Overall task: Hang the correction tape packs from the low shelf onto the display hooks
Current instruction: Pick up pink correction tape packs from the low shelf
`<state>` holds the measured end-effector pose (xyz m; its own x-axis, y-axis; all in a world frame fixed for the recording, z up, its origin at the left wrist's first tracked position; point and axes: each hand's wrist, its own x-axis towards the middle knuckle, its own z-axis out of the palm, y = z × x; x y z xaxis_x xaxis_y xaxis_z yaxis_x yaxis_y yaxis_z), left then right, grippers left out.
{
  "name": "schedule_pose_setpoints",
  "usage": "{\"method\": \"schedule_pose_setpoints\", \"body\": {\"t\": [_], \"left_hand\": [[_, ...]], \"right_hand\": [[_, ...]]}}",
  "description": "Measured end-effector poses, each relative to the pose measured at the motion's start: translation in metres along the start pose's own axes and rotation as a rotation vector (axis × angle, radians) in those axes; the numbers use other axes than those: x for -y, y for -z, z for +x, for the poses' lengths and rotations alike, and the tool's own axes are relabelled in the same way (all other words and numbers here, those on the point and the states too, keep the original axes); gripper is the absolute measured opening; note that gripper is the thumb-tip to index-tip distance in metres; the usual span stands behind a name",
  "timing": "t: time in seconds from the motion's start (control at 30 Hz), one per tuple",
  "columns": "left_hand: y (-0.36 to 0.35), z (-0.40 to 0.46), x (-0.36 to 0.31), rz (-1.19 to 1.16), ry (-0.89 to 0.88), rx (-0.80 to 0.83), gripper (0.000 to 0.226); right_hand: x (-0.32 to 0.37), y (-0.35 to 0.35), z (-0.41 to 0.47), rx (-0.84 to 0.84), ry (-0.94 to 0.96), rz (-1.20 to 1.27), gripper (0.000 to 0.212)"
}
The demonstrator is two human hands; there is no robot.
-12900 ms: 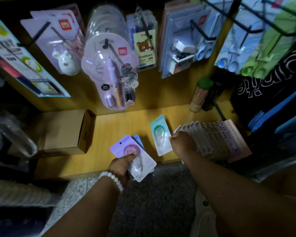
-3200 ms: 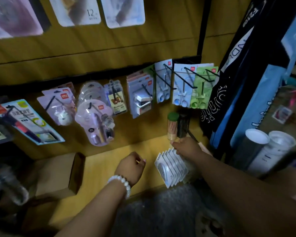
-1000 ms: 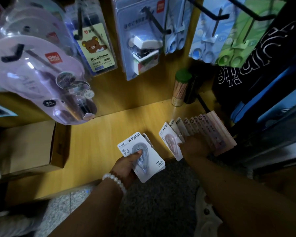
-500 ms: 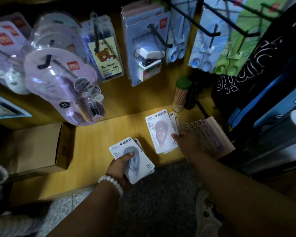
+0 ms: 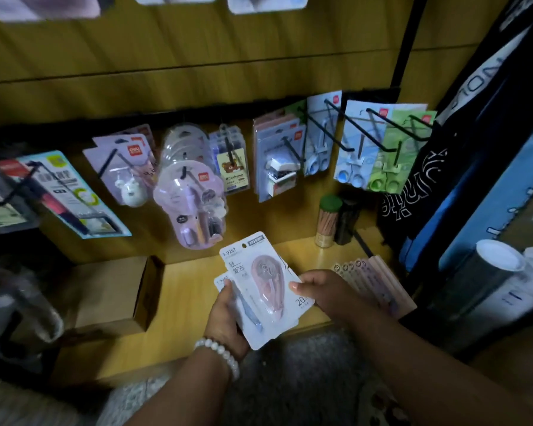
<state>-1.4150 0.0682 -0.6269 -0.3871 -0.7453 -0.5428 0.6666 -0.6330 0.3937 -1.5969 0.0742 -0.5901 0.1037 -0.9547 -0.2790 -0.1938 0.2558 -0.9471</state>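
The pink correction tape pack [image 5: 266, 282], half a second ago apart in the right hand [image 5: 323, 290] near the low shelf [image 5: 185, 290] front edge, now lies stacked on the pack in the left hand [image 5: 228, 321]. Both hands grip the stack above that edge. With packs gathered, hanging on the display hooks [image 5: 345, 124] likely comes next.

The single camera sat on my head, looking forward and steeply down from close above my two forearms, facing the yellow wooden low shelf [image 5: 194, 290] and the black wire display hooks [image 5: 348, 121] behind it.
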Motion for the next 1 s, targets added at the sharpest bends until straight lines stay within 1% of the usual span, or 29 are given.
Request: {"method": "schedule_pose_setpoints", "body": {"t": [0.07, 0.17, 0.27, 0.4, 0.5, 0.6, 0.67, 0.77, 0.83, 0.93, 1.0], "left_hand": [[-0.013, -0.016, 0.001, -0.027, -0.005, 0.045, 0.072], [-0.026, -0.038, 0.001, -0.010, -0.061, 0.093, 0.072], [-0.027, -0.045, -0.001, -0.018, -0.094, 0.089, 0.073], [-0.029, -0.054, -0.001, -0.042, -0.098, 0.135, 0.074], [-0.037, -0.065, 0.000, -0.037, -0.126, 0.140, 0.067], [-0.039, -0.070, 0.002, 0.013, -0.202, 0.099, 0.060], [-0.042, -0.075, 0.003, 0.027, -0.200, 0.102, 0.053], [-0.044, -0.081, 0.004, 0.026, -0.167, 0.129, 0.048], [-0.048, -0.085, 0.005, 0.034, -0.192, 0.142, 0.045], [-0.054, -0.090, 0.004, 0.045, -0.226, 0.166, 0.041], [-0.062, -0.096, 0.003, 0.063, -0.269, 0.157, 0.038]], "right_hand": [[0.008, -0.003, -0.010, 0.002, 0.045, 0.012, 0.019], [0.021, -0.010, -0.022, -0.022, 0.083, 0.070, 0.003], [0.029, -0.020, -0.030, -0.087, 0.076, 0.078, 0.016], [0.035, -0.030, -0.039, -0.165, 0.075, 0.009, 0.005], [0.037, -0.034, -0.040, -0.220, 0.040, -0.040, 0.010], [0.041, -0.037, -0.041, -0.299, 0.027, -0.053, 0.015], [0.044, -0.037, -0.042, -0.356, 0.046, -0.051, 0.016], [0.048, -0.037, -0.046, -0.401, 0.084, -0.010, 0.016], [0.052, -0.038, -0.049, -0.446, 0.126, 0.010, 0.014], [0.059, -0.037, -0.055, -0.558, 0.211, 0.040, 0.011], [0.065, -0.036, -0.060, -0.608, 0.245, 0.063, 0.011]]}}
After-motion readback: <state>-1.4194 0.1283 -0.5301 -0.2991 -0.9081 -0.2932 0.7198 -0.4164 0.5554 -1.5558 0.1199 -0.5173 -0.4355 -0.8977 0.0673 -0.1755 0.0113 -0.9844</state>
